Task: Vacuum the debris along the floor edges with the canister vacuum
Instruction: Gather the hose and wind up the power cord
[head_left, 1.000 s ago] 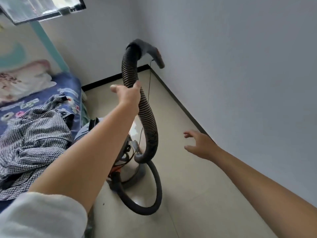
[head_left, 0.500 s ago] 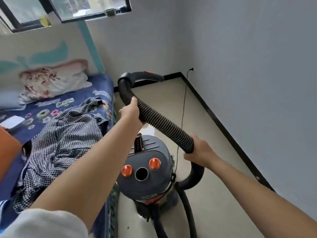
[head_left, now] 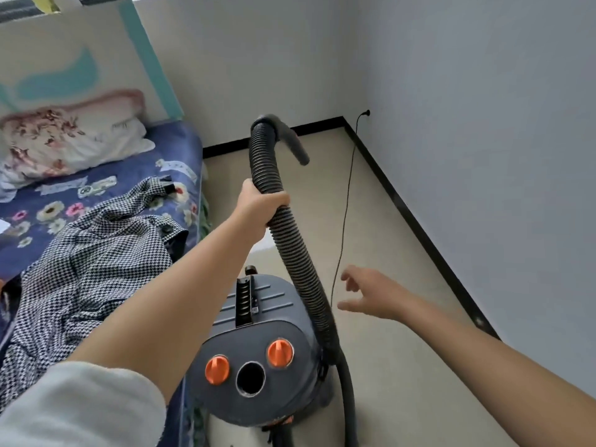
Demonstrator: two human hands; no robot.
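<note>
The grey canister vacuum [head_left: 258, 359] with two orange knobs stands on the floor just below me, beside the bed. Its black ribbed hose [head_left: 292, 246] rises from the canister's right side, and the curved grey handle end [head_left: 290, 140] points down at the top. My left hand [head_left: 259, 204] grips the hose high up, fingers curled round it. Spread and holding nothing, my right hand [head_left: 371, 293] hovers just right of the hose, apart from it.
A bed [head_left: 106, 185] with a floral blue sheet, a pillow and a checked garment [head_left: 80, 272] fills the left. The black power cord [head_left: 346, 204] runs across the beige floor to a wall socket [head_left: 367, 112]. A black baseboard [head_left: 419, 227] lines both walls.
My right hand has let go of the hose and opened beside it. My left hand has lifted the hose more upright, and the handle end now points downward.
</note>
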